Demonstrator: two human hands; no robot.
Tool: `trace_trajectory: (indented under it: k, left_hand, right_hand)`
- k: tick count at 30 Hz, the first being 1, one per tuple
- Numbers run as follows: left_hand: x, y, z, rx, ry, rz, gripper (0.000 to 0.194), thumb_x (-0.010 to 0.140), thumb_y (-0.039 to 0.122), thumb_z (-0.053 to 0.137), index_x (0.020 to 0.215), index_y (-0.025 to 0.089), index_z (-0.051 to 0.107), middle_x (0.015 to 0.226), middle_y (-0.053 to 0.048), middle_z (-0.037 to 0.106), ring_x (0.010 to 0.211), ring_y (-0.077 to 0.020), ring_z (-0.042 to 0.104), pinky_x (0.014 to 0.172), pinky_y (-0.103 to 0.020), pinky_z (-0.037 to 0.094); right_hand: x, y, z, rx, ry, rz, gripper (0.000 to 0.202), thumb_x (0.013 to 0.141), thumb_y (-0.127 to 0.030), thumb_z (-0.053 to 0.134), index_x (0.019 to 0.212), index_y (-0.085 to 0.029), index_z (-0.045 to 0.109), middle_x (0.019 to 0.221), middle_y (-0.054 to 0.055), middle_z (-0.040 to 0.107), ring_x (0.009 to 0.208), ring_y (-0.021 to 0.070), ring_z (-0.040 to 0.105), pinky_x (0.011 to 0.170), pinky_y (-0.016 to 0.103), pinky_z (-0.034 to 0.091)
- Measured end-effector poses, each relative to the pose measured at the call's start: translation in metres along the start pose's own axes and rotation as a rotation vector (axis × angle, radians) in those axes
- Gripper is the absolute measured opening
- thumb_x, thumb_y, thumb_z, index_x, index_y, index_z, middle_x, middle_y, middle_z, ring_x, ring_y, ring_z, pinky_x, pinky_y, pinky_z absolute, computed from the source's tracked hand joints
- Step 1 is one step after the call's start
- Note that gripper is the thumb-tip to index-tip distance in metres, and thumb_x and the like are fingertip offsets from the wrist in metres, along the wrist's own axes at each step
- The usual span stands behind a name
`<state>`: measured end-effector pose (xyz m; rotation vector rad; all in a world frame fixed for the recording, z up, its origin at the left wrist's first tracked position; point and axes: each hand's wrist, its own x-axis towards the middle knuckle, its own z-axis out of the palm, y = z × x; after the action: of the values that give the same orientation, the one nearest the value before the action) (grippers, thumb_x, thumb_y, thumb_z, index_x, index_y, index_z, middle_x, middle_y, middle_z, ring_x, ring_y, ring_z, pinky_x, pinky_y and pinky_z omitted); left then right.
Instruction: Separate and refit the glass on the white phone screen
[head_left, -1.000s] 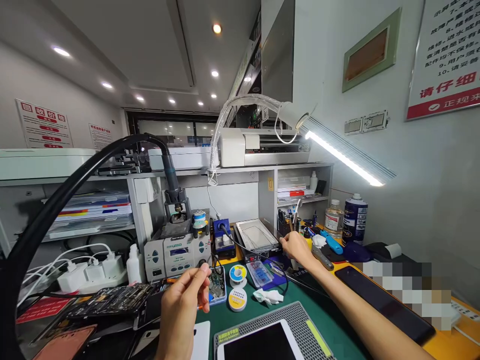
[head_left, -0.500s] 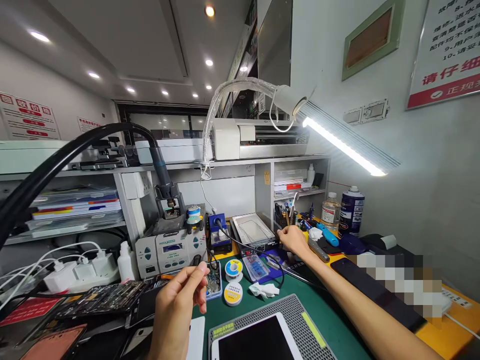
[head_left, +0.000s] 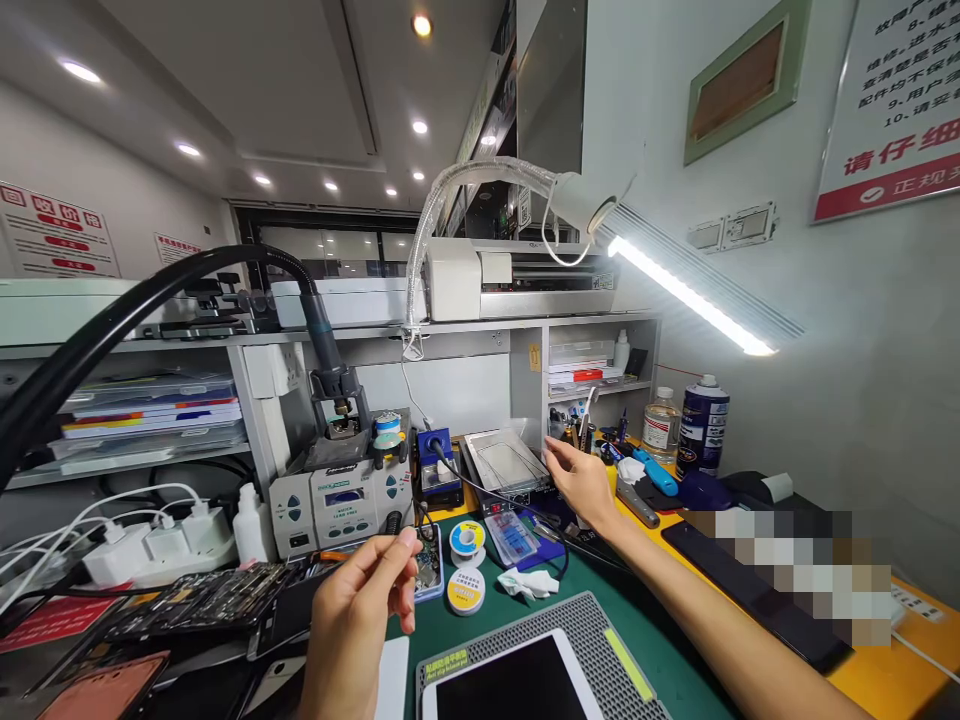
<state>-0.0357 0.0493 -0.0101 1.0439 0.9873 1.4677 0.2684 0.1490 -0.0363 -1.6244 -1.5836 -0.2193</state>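
My left hand (head_left: 364, 610) is raised in front of the bench, its thumb and forefinger pinched together. What it holds, if anything, is too small or hidden to make out. Reaching forward, my right hand (head_left: 583, 485) is at the right side of a flat metal heating plate (head_left: 506, 462), thumb and forefinger stretched out and slightly apart. Whether the fingertips touch the plate's casing is unclear. Below both hands, a white-framed tablet (head_left: 517, 680) with a dark screen lies on a grey perforated mat (head_left: 592, 620).
A soldering station (head_left: 341, 505) stands left of the heating plate, with solder spools (head_left: 466, 540) in front. A crumpled white tissue (head_left: 528, 583) lies on the green mat. Bottles, a spray can (head_left: 702, 425) and a black phone (head_left: 750, 595) are at right. A lit lamp (head_left: 690, 295) hangs above.
My right hand has shifted slightly left and its fingers have straightened beside the heating plate. Small red lights now show on the plate's front. My left hand keeps its pinch, almost still.
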Motion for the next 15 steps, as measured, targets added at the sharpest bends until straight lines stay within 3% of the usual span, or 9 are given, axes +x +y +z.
trace_trajectory:
  k: [6, 15]
  left_hand:
    - [0.0, 0.0, 0.001, -0.008, -0.009, 0.004, 0.027, 0.067, 0.04, 0.081, 0.069, 0.017, 0.066, 0.065, 0.003, 0.055, 0.053, -0.011, 0.044, 0.045, -0.023, 0.041]
    - [0.0, 0.0, 0.001, 0.022, -0.022, -0.002, 0.033, 0.068, 0.047, 0.081, 0.073, 0.017, 0.068, 0.066, 0.002, 0.055, 0.054, -0.0118, 0.045, 0.046, -0.023, 0.041]
  right_hand:
    - [-0.002, 0.002, -0.003, -0.133, 0.009, -0.073, 0.034, 0.099, -0.033, 0.06, 0.129, -0.02, 0.058, 0.133, 0.01, 0.058, 0.113, 0.0258, 0.061, 0.095, 0.048, 0.052]
    - [-0.002, 0.014, 0.002, -0.379, -0.223, 0.054, 0.029, 0.098, -0.033, 0.061, 0.123, -0.018, 0.06, 0.12, 0.008, 0.063, 0.101, 0.0225, 0.065, 0.086, 0.043, 0.056]
